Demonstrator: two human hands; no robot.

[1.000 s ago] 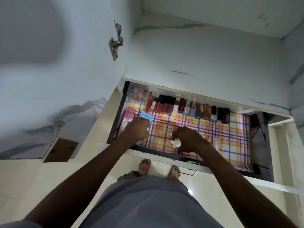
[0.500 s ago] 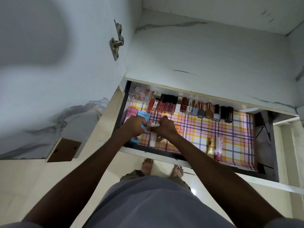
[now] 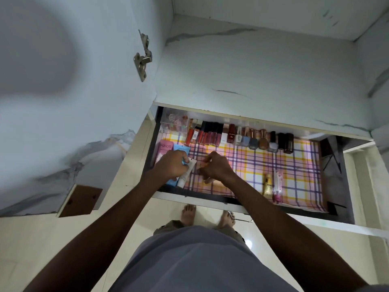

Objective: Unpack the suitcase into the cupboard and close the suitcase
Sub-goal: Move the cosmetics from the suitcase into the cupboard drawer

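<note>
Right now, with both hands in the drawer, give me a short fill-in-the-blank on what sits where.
1. The white tube lies under the ____ hand.
2. The pink box sits at the drawer's ____ end.
3. The nail polish bottles line the drawer's ____ edge.
4. The gold tube lies beside a ____ tube.

Missing words: left; left; back; pink

A white tube (image 3: 187, 174) lay lengthwise at the open drawer's (image 3: 210, 198) left end, cap toward me, on the checked liner (image 3: 294, 165) beside a blue packet (image 3: 181, 149) and pink box (image 3: 164, 149).
</note>
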